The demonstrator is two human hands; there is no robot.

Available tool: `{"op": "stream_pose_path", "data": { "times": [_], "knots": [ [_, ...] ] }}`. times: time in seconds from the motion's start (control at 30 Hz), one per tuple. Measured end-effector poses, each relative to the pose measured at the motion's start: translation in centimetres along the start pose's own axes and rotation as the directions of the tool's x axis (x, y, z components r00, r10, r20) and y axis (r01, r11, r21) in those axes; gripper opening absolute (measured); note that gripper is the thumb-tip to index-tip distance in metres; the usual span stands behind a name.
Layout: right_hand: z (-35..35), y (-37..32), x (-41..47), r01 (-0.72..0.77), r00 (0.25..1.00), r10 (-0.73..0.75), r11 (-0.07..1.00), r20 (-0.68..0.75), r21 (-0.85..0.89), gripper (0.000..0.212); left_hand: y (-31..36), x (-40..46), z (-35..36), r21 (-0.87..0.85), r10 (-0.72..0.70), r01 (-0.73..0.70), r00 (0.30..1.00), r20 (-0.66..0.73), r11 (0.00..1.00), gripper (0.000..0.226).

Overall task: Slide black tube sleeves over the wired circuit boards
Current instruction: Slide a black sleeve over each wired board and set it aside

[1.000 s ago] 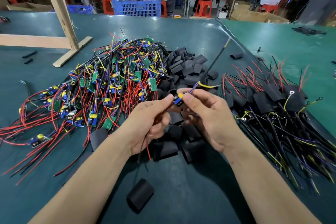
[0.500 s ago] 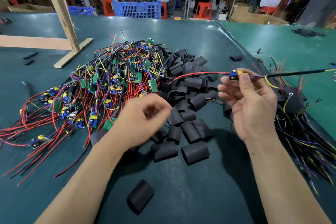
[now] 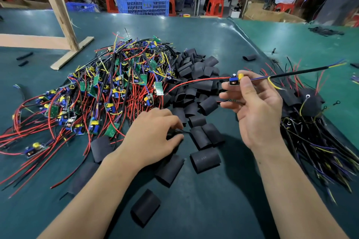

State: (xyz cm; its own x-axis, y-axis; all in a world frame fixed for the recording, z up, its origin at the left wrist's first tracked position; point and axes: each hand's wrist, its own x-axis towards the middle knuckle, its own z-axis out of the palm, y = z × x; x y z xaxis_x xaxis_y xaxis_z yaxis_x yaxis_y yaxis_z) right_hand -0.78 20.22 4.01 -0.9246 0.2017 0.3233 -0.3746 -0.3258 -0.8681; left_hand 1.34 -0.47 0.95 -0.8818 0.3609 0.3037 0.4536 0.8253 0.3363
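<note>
Green table (image 3: 223, 209) crowded — left hand (image 3: 153, 139) fingers pinch a sleeve (image 3: 175, 134), right hand (image 3: 256, 114) fingers grip a board (image 3: 234, 80).

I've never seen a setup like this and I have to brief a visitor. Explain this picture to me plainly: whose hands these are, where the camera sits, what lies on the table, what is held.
There is no machine here: a person works with two bare hands, and the one picture comes from a camera worn on their head, looking down. On the dark green table lie a tangled heap of small green circuit boards with red and black wires, a pile of short flattened black tube sleeves, and, at the right, a stack of boards already covered in black sleeves. The right hand pinches one small wired board with blue and yellow parts in the air. The left hand reaches down among the loose sleeves and pinches something black; what exactly is hard to tell.
</note>
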Motion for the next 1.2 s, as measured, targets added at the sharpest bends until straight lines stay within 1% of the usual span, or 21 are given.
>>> {"op": "stream_pose_path", "data": {
  "times": [0.03, 0.07, 0.13, 0.17, 0.2, 0.23, 0.33, 0.4, 0.53, 0.6, 0.67, 0.7, 0.77, 0.8, 0.87, 0.93, 1.03, 1.2],
  "knots": [
    [0.0, 0.0, 0.0, 0.002, 1.000, -0.002, 1.000, 0.002, 0.000, 0.012, 0.2, 0.1, 0.1, 0.000, 0.042, -0.042, 0.998, -0.037, 0.999, 0.022],
    [0.0, 0.0, -0.1, 0.002, 1.000, -0.002, 1.000, 0.005, -0.001, 0.012, 0.4, 0.2, 0.2, -0.004, 0.102, -0.102, 0.994, -0.038, 0.995, 0.025],
    [0.1, 0.0, -0.1, 0.001, 1.000, -0.001, 1.000, 0.009, -0.001, 0.012, 1.0, 0.4, 0.5, -0.034, 0.245, -0.244, 0.967, 0.062, 0.969, 0.042],
    [0.1, 0.0, -0.1, -0.002, 1.000, 0.002, 1.000, 0.009, -0.002, 0.012, 1.2, 0.4, 0.8, -0.054, 0.293, -0.289, 0.948, 0.121, 0.956, 0.049],
    [0.1, 0.0, -0.1, -0.006, 1.000, 0.006, 1.000, 0.009, -0.005, 0.012, 1.4, 0.5, 0.9, -0.067, 0.313, -0.306, 0.937, 0.156, 0.950, 0.051],
    [0.1, 0.0, -0.2, -0.008, 1.000, 0.008, 1.000, 0.007, -0.008, 0.013, 1.3, 0.7, 1.0, -0.071, 0.312, -0.305, 0.936, 0.160, 0.950, 0.046],
    [0.0, -0.2, -0.2, -0.010, 1.000, 0.010, 1.000, 0.000, -0.005, 0.013, 0.5, 0.9, 0.6, -0.033, 0.282, -0.280, 0.954, 0.098, 0.959, 0.022],
    [0.0, -0.3, -0.2, -0.012, 1.000, 0.012, 1.000, 0.000, 0.001, 0.013, -0.2, 0.8, 0.4, -0.060, 0.273, -0.268, 0.959, 0.083, 0.961, 0.014],
    [0.1, -0.3, -0.2, -0.021, 1.000, 0.021, 1.000, 0.004, 0.002, 0.014, -0.4, 0.6, 0.3, -0.141, 0.236, -0.220, 0.965, 0.113, 0.965, 0.012],
    [0.1, -0.4, -0.2, -0.017, 1.000, 0.017, 1.000, 0.004, 0.003, 0.013, -0.2, 0.7, 0.3, -0.159, 0.251, -0.233, 0.962, 0.105, 0.959, 0.013],
    [0.0, -0.5, -0.2, -0.013, 1.000, 0.013, 1.000, -0.005, 0.020, 0.013, -0.1, 0.8, 0.0, -0.182, 0.267, -0.255, 0.963, 0.045, 0.950, 0.017],
    [0.0, -0.6, -0.1, -0.012, 1.000, 0.012, 0.999, -0.010, 0.037, 0.013, -0.3, 0.8, -0.2, -0.207, 0.249, -0.247, 0.968, -0.018, 0.947, 0.020],
    [-0.1, -0.8, 0.0, -0.019, 0.999, 0.021, 0.996, -0.024, 0.085, 0.014, -0.8, 0.7, -0.7, -0.313, 0.136, -0.190, 0.973, -0.186, 0.931, 0.023],
    [-0.1, -0.9, 0.1, -0.023, 0.999, 0.026, 0.994, -0.032, 0.110, 0.016, -1.2, 0.7, -0.9, -0.384, 0.073, -0.178, 0.959, -0.273, 0.906, 0.023],
    [-0.1, -1.0, 0.1, -0.022, 0.999, 0.028, 0.990, -0.040, 0.138, 0.017, -1.8, 0.6, -1.3, -0.490, -0.032, -0.196, 0.907, -0.420, 0.849, 0.031],
    [-0.1, -1.0, 0.1, -0.014, 0.999, 0.021, 0.990, -0.044, 0.143, 0.018, -2.1, 0.7, -1.5, -0.541, -0.097, -0.230, 0.856, -0.508, 0.809, 0.038],
    [0.0, -1.1, 0.1, -0.004, 0.998, 0.012, 0.989, -0.058, 0.147, 0.016, -2.2, 0.7, -1.7, -0.580, -0.128, -0.275, 0.820, -0.558, 0.766, 0.041],
    [-0.1, -1.1, 0.2, 0.009, 0.997, 0.002, 0.989, -0.079, 0.146, 0.017, -1.9, 0.7, -1.4, -0.622, -0.127, -0.298, 0.829, -0.545, 0.724, 0.036]
  ]
}}
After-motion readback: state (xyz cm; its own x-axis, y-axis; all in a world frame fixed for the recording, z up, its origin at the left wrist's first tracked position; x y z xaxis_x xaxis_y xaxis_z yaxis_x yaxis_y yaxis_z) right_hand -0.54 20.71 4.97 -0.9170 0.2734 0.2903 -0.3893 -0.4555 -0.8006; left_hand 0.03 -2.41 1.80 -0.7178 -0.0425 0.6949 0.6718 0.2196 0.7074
